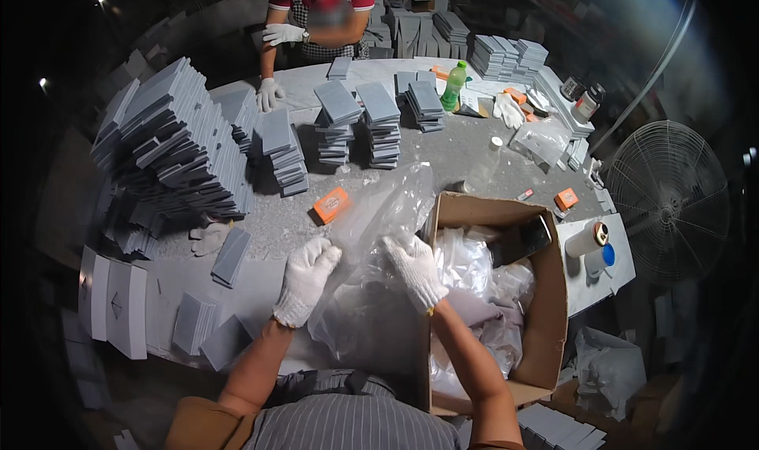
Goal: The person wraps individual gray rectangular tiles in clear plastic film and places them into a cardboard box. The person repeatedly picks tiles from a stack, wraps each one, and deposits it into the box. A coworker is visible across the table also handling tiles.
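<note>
Both my hands wear white knitted gloves and hold a clear plastic bag (379,213) up in front of me. My left hand (307,280) is closed on the bag's left side, the thumb toward its edge. On the other side, my right hand (415,270) pinches the bag near the carton's left wall. The bag's upper part stands up and its lower part hangs down between my forearms; I cannot make out anything inside it. Beyond the left hand lies a small orange box (331,205). The open cardboard carton (545,323) at my right contains crumpled clear plastic bags (466,264).
Tall stacks of grey slabs (186,146) fill the table's left, with smaller stacks (382,122) farther back. A green bottle (454,85) stands at the far side. A large fan (668,201) is at the right. Across the table stands a gloved person (320,23).
</note>
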Motion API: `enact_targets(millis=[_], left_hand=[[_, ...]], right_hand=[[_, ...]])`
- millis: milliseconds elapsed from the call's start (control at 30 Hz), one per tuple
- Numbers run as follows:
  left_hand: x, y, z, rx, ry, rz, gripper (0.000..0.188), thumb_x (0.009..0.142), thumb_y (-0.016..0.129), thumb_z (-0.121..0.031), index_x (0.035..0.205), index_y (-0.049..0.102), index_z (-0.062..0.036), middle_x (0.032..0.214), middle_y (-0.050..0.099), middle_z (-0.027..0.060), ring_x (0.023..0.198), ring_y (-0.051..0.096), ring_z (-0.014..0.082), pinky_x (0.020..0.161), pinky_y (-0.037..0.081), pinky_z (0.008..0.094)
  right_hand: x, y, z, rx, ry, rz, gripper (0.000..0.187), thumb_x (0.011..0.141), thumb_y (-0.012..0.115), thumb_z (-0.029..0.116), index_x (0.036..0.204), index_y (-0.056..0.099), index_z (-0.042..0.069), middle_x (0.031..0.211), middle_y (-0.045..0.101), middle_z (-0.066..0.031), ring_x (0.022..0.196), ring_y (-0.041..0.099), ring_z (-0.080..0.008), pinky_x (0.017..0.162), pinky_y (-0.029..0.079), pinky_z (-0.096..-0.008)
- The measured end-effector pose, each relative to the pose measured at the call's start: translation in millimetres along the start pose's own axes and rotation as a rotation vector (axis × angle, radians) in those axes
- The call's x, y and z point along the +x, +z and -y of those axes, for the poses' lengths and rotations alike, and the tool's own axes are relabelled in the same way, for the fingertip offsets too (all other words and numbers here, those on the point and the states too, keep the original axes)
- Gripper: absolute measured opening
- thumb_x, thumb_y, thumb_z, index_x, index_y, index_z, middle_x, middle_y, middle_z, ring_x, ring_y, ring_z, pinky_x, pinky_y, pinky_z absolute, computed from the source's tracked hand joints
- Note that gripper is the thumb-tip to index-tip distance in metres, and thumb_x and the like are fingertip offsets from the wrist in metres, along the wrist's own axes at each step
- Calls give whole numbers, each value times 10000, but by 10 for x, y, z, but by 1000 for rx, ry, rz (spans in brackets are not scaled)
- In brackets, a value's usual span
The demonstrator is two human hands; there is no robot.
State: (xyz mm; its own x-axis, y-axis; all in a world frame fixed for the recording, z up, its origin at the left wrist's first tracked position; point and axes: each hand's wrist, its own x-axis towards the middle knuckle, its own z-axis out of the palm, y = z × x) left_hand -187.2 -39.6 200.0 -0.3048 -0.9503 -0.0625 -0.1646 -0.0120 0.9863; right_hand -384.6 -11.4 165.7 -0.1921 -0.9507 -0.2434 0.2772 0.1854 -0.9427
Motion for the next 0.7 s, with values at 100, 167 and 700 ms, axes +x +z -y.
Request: enact_targets(millis=[100,167,700], left_hand=[[-107,-46,-108,-297,-34,-11,288,977,606,-195,1180,582,8,838,544,-46,730,486,40,711,436,180],[-135,-129,99,-434,-111,29,354,979,613,-233,1236,549,2,880,550,-35,756,494,49,720,441,186],[-42,-391,-140,-585,-154,155,133,941,609,-69,1068,603,-30,972,666,77,782,642,151,697,547,277]], right_hand=[[-35,49,95,51,38,90,190,954,635,154,1102,650,34,772,618,-3,611,533,-70,516,414,-236],[-12,88,13,85,45,152,187,948,627,132,1107,650,36,790,623,-14,616,536,-71,521,419,-237],[-19,103,-78,-157,-74,26,163,963,615,187,996,671,38,649,579,1,533,476,-70,491,377,-253]])
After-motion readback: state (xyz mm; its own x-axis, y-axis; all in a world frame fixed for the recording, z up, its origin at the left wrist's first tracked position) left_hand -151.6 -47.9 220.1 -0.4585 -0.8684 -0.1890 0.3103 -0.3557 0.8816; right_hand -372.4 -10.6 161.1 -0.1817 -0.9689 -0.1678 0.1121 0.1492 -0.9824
